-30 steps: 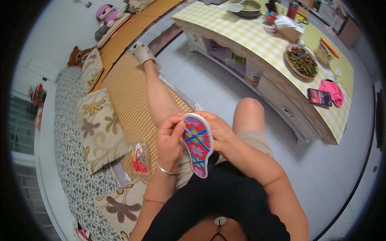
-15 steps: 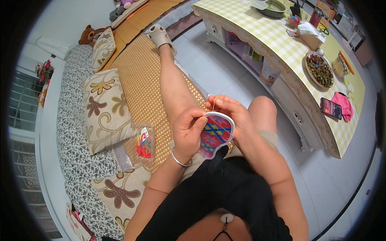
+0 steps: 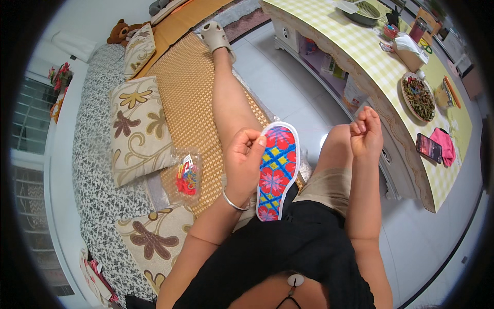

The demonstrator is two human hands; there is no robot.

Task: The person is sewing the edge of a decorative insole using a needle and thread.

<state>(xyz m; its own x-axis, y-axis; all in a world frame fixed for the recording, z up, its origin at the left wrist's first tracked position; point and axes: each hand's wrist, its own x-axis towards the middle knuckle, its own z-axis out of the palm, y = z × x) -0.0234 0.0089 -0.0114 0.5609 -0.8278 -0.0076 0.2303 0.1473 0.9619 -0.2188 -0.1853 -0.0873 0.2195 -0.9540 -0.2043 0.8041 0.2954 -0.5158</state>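
Note:
An embroidered insole (image 3: 278, 175) stands tilted over my lap, its patterned face toward me. Red ground, pink flowers and blue and yellow lattice cover it, and a white border runs round it. My left hand (image 3: 244, 160) pinches its left edge near the top, thumb in front. Off to the right, above my right knee, my right hand (image 3: 366, 132) is raised with its fingers curled closed. Whatever lies in those fingers is too small to make out. A clear plastic bag (image 3: 186, 177) of coloured threads lies on the seat, left of my left hand.
A woven mat (image 3: 180, 77) covers the seat under my outstretched leg. Floral cushions (image 3: 140, 131) lie along the left. At right stands a cabinet table (image 3: 329, 36) with a checked cloth, carrying a plate of food (image 3: 418, 97), a phone (image 3: 429, 148) and a pink cloth (image 3: 443, 144).
My right hand has left the insole and swung out to the right and up. The insole has turned from edge-gathered to showing its full face. My left hand keeps its hold.

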